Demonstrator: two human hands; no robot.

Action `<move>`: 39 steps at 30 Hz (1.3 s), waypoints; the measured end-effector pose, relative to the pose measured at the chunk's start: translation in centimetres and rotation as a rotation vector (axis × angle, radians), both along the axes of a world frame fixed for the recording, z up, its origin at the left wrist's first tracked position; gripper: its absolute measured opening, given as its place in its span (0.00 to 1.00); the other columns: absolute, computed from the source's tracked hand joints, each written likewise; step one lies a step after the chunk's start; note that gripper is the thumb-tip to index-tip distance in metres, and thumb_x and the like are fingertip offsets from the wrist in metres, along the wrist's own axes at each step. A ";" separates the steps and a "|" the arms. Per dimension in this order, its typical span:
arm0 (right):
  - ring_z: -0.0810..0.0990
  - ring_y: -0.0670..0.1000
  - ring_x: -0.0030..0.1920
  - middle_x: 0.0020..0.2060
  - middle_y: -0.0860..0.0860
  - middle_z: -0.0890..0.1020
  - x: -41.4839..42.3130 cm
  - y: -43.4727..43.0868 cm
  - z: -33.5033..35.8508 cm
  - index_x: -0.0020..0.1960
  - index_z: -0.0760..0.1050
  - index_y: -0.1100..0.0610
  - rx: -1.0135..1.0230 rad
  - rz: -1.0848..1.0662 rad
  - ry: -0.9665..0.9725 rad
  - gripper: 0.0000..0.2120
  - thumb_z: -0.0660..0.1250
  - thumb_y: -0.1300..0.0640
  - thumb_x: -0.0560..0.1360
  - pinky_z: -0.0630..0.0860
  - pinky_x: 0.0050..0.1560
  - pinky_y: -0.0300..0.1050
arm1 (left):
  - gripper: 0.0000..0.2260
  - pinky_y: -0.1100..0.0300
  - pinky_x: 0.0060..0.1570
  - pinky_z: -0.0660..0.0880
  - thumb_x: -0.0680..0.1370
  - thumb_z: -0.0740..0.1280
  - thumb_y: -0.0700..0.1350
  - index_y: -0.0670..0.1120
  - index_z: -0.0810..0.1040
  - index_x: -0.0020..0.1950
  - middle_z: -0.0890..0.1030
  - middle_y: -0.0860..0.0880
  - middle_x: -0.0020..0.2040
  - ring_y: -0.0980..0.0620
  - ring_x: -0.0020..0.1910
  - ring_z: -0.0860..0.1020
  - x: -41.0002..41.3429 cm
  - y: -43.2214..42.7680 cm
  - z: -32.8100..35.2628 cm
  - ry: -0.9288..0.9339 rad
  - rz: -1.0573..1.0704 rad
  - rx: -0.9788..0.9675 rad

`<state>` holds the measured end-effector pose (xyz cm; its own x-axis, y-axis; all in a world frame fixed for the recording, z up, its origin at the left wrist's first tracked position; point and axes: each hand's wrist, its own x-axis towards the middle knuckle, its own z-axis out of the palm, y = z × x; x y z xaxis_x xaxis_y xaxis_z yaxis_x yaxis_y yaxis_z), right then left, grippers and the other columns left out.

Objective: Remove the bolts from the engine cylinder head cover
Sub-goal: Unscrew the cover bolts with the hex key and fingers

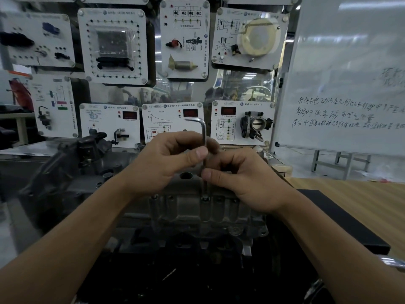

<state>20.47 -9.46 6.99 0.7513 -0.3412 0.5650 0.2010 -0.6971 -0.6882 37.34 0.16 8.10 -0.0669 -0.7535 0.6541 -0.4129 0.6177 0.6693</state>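
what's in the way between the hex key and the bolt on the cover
Nothing visible. The hex key stands upright with its tip at the bolt on the near edge of the cover; the left hand and right hand pinch the shaft higher up.

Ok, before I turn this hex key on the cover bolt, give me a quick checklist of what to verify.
1. The hex key stands upright over the bolt on the cylinder head cover: ok.
2. Its tip fully seated in the bolt: cannot tell, too small.
3. The left hand pinches the upper shaft: ok.
4. The right hand pinches the lower shaft: ok.
5. Bolt already loose: cannot tell.
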 end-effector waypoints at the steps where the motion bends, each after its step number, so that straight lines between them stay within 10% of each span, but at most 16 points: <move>1: 0.76 0.56 0.36 0.35 0.63 0.80 0.0 -0.1 0.0 0.42 0.82 0.64 0.007 0.013 0.018 0.07 0.69 0.63 0.77 0.74 0.40 0.53 | 0.10 0.61 0.52 0.78 0.77 0.66 0.46 0.48 0.83 0.55 0.85 0.51 0.50 0.53 0.54 0.82 0.0 0.1 0.0 -0.030 -0.002 0.002; 11: 0.79 0.56 0.37 0.38 0.66 0.83 0.4 -0.4 -0.4 0.44 0.83 0.67 0.026 -0.036 -0.089 0.11 0.77 0.59 0.69 0.79 0.43 0.58 | 0.06 0.60 0.48 0.80 0.69 0.74 0.45 0.45 0.78 0.38 0.85 0.48 0.43 0.52 0.45 0.84 -0.8 -0.5 0.0 -0.003 0.112 -0.068; 21: 0.70 0.52 0.32 0.31 0.67 0.75 0.0 -0.3 -0.2 0.43 0.84 0.59 0.009 0.045 0.030 0.08 0.68 0.60 0.78 0.69 0.36 0.46 | 0.09 0.56 0.55 0.79 0.79 0.65 0.44 0.47 0.83 0.55 0.85 0.50 0.53 0.51 0.55 0.82 -0.2 0.1 0.2 -0.073 0.025 0.038; 27: 0.84 0.63 0.47 0.43 0.63 0.85 0.4 -0.5 -0.3 0.49 0.85 0.62 0.061 0.017 -0.087 0.10 0.76 0.58 0.71 0.80 0.53 0.56 | 0.07 0.60 0.55 0.77 0.75 0.69 0.45 0.45 0.85 0.48 0.84 0.50 0.52 0.51 0.57 0.81 -0.3 -0.3 0.4 -0.046 0.028 0.035; 35: 0.81 0.45 0.34 0.32 0.51 0.85 0.6 -0.8 -0.5 0.39 0.85 0.57 0.027 0.012 -0.131 0.08 0.79 0.54 0.64 0.77 0.38 0.38 | 0.07 0.60 0.47 0.80 0.67 0.74 0.42 0.41 0.78 0.36 0.85 0.48 0.42 0.52 0.43 0.84 -0.7 -0.4 0.3 0.042 0.075 -0.034; 39: 0.84 0.54 0.38 0.37 0.55 0.86 0.3 -0.5 -0.5 0.44 0.85 0.61 -0.013 0.016 -0.130 0.09 0.77 0.56 0.68 0.81 0.43 0.48 | 0.16 0.59 0.43 0.81 0.68 0.75 0.43 0.31 0.75 0.40 0.84 0.45 0.40 0.49 0.41 0.84 -0.9 -0.5 0.2 0.051 0.087 -0.035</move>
